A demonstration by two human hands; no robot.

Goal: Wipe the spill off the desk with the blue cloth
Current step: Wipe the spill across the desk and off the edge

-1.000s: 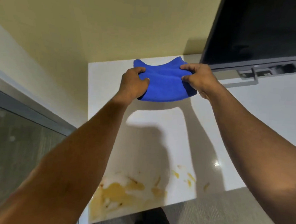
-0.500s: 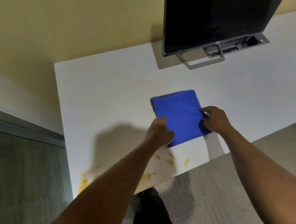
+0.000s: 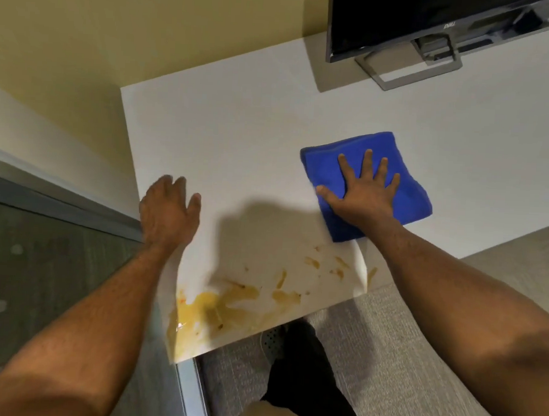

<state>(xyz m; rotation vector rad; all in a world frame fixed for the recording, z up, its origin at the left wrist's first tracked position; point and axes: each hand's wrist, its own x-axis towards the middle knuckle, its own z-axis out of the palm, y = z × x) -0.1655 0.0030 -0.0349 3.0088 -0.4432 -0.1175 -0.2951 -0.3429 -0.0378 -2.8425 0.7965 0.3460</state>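
Right hand (image 3: 361, 193) splayed flat on blue cloth (image 3: 407, 189), beside spill (image 3: 230, 304)

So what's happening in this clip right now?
A person stands at a white desk, about to wipe up a yellow-orange spill smeared along its near edge. The right hand is pressed flat, fingers spread, on a folded blue cloth that lies just beyond the spill, not yet on it. The left hand is open and empty near the desk's left edge. A monitor stands at the back.
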